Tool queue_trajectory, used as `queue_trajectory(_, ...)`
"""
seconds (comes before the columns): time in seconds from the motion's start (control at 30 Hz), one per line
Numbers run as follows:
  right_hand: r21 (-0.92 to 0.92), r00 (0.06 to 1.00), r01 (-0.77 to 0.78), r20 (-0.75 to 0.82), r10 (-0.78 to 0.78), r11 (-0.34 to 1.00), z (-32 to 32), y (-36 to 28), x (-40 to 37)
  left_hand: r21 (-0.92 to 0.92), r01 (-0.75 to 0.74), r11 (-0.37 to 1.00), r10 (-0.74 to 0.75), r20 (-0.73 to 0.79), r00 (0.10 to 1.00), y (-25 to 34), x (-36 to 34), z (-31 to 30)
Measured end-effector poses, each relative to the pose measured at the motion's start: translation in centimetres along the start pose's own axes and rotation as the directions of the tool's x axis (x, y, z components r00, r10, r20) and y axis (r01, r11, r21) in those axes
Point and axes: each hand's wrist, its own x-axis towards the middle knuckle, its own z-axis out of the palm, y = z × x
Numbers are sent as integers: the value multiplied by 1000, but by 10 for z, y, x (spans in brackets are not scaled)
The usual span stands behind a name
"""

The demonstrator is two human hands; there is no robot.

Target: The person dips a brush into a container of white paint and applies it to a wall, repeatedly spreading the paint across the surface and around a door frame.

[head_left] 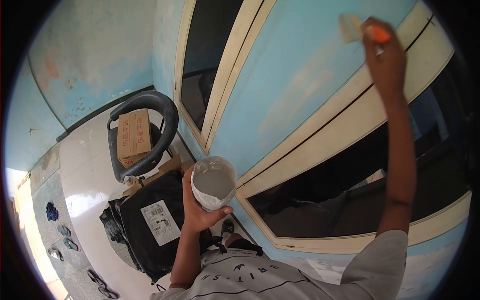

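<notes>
My left hand (200,212) is wrapped round a white tub (206,199) of pale grey-white paint (214,181), held upright in front of my body. High at the upper right, my right hand (382,47) grips a paintbrush (350,28) with an orange handle; motion blurs it a little. The bristles are right at the light blue wall (295,60), close beside the cream window frame (367,82). A faint whitish and pinkish patch (305,82) marks the wall below the brush.
A black chair (170,112) holds a cardboard box (134,135). Before it stands a large black-wrapped package (130,215) with a white label (160,222). Dark window panes (325,200) flank the wall strip. Several sandals (70,244) lie on the floor at the lower left.
</notes>
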Motion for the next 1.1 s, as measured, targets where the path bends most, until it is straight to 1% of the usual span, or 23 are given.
queue_trajectory(0.03,-210,995,81,-48,-93,974,-19,23,24,-7,-4,1000,4,3,1000,-1,0,2)
queue_trajectory(0.07,-306,948,138,-235,-215,942,-20,-3,55,4,-20,1000,20,15,1000,-2,0,3)
queue_trajectory(0.1,-312,946,142,-236,-221,939,-24,2,54,14,-36,999,36,27,999,-3,0,4)
queue_trajectory(0.17,-433,986,165,46,-161,886,-27,16,40,-22,-25,999,26,28,999,-3,-4,7)
queue_trajectory(0.2,-355,955,295,96,-279,887,-8,0,19,-52,-11,999,12,28,1000,-4,-5,8)
queue_trajectory(0.23,-422,933,360,148,-328,832,20,-7,-15,-58,-16,998,18,28,999,-6,-7,8)
queue_trajectory(0.27,-354,909,374,326,-261,857,44,-24,-56,-22,-34,999,34,29,999,-8,-8,5)
queue_trajectory(0.3,-167,911,315,330,-248,934,74,-43,-102,13,-52,999,52,29,998,-9,-9,4)
queue_trajectory(0.33,-15,883,195,438,-169,981,98,-69,-148,10,-57,998,56,28,998,-9,-9,5)
queue_trajectory(0.4,201,791,-31,604,-99,979,141,-112,-231,50,-74,996,73,16,997,-3,-11,2)
queue_trajectory(0.47,251,655,-316,756,19,915,175,-134,-283,34,-51,998,50,5,999,6,-12,3)
queue_trajectory(0.57,213,586,-317,810,14,924,170,-122,-274,37,-43,998,43,-2,999,8,-14,-1)
queue_trajectory(0.63,180,684,-347,720,117,920,128,-88,-203,43,-70,997,71,-8,997,8,-12,-3)
queue_trajectory(0.7,124,818,-224,564,117,967,68,-41,-108,5,-51,999,51,-25,998,9,-10,-1)
queue_trajectory(0.73,101,929,-73,369,31,992,35,-20,-55,-7,-66,998,65,-24,998,9,-8,0)
queue_trajectory(0.77,26,969,-57,241,49,998,3,1,-4,-10,-58,998,58,-17,998,9,-7,0)
queue_trajectory(0.83,-254,980,192,0,-198,948,-48,34,79,-14,-61,998,61,-8,998,7,-5,1)
queue_trajectory(0.87,-260,979,197,-4,-205,945,-60,20,97,-16,-59,998,59,-2,998,4,-6,2)
queue_trajectory(0.93,-437,972,230,62,-226,869,-67,-9,116,-18,-54,998,54,7,999,3,-9,3)
queue_trajectory(0.97,-492,880,439,69,-469,752,-49,42,106,-18,-53,998,53,8,999,5,-9,5)
queue_trajectory(1.0,-392,885,455,102,-454,800,-30,15,79,-19,-50,999,51,10,999,8,-9,6)
queue_trajectory(1.07,-260,867,438,375,-328,860,22,0,-9,-5,-63,998,63,22,998,3,-11,2)
queue_trajectory(1.1,-174,801,535,416,-431,827,48,-17,-57,8,-74,997,74,33,997,1,-11,1)
